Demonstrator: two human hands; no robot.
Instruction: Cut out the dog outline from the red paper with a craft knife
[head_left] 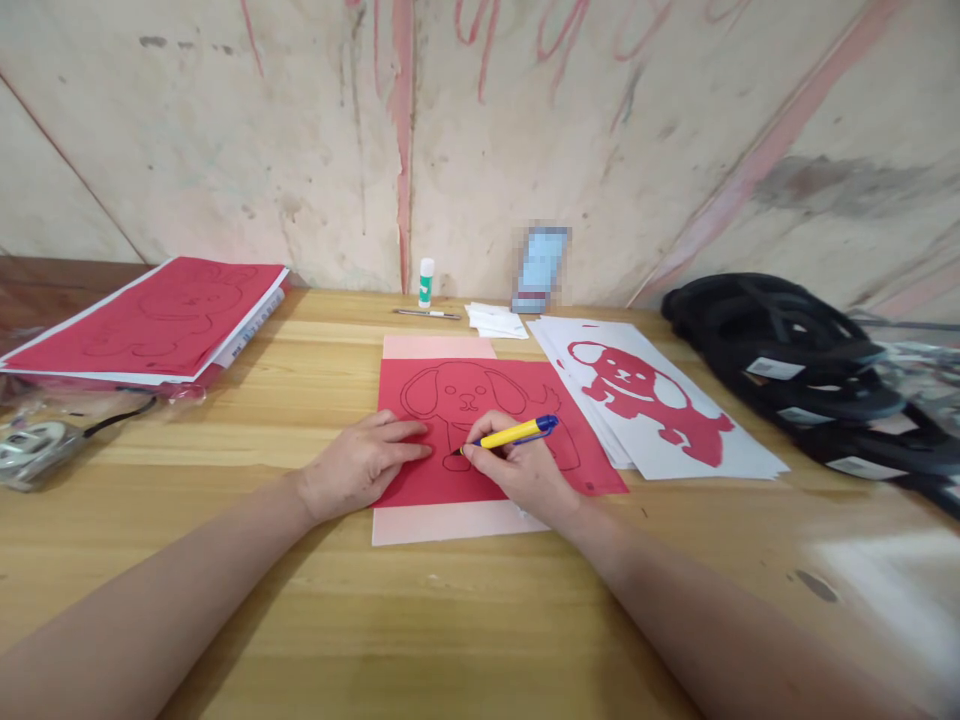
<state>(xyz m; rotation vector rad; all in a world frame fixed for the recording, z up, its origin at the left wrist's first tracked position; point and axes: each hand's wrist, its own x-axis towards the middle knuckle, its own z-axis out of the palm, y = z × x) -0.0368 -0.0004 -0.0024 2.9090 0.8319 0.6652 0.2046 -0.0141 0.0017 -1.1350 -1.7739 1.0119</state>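
A red sheet of paper (540, 390) printed with the black outline of a dog lies in front of me, on top of a pale pink sheet (435, 525). My left hand (367, 463) rests flat on the red sheet's left side, fingers stretched out. In my right hand (521, 468) is a slim yellow pen (510, 436) with a blue end and clip, pinched between thumb and fingers. Its dark tip meets the sheet near the outline of the dog's front leg. My right hand covers part of the drawing.
White sheets (705, 372) bearing a red paper dog lie at right, beside black headgear (780, 350). Behind stand a glue stick (426, 283) and a blurred phone (541, 268), near a thin pen (427, 314) and white scraps (496, 321). A red paper stack (150, 320) sits left.
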